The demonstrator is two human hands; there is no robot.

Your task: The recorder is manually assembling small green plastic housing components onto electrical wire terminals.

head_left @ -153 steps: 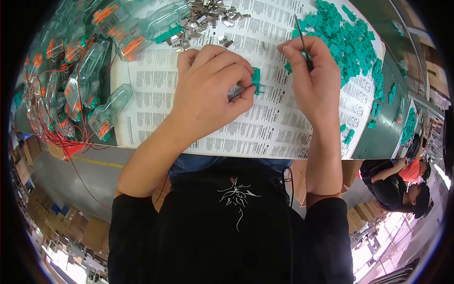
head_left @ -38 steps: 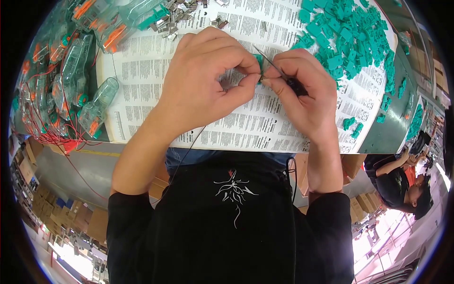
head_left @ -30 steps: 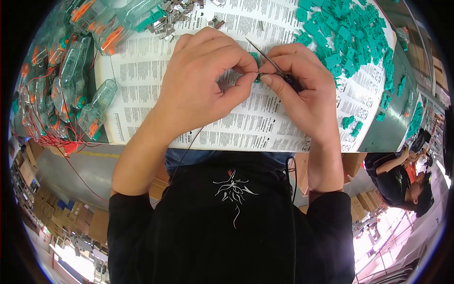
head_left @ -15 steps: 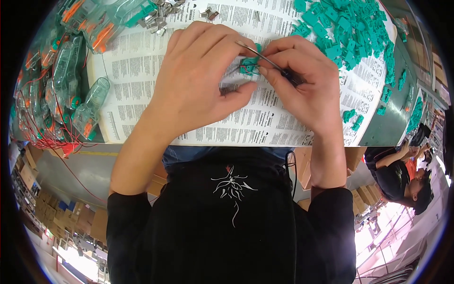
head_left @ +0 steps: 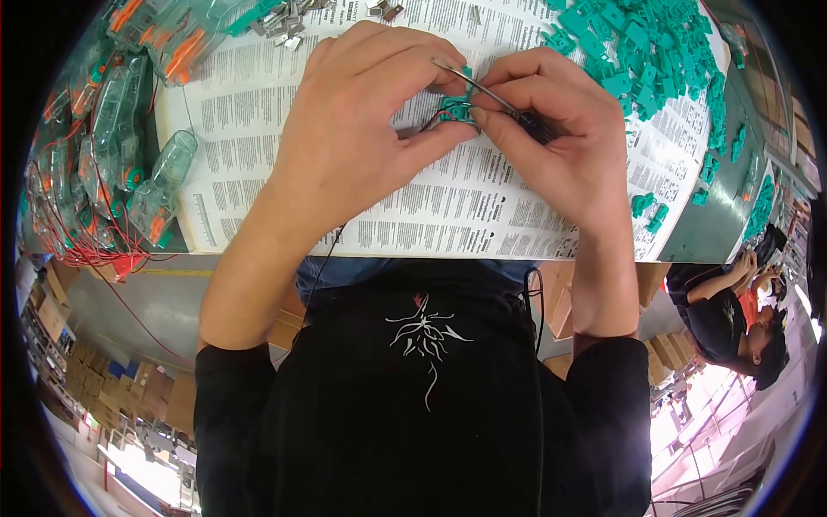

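My left hand is closed, thumb and fingertips pinching a small green plastic part just above the paper. Thin dark and red wires run from that part under my left palm. My right hand is closed around a slim metal tool with a dark handle, its bare end slanting up and left over the green part. The right thumb and fingertip are also close against the part's right side. Fingers partly hide the part, so its details cannot be made out.
Printed paper covers the table. Loose green plastic pieces lie heaped at the far right, small metal clips at the far left. Clear green-tinted housings with orange parts and red wires crowd the left. Another person is off right.
My left thumb has come up against the green part, where before it was apart. A dark wire now hangs below my left wrist over the table's near edge. The tool has barely shifted.
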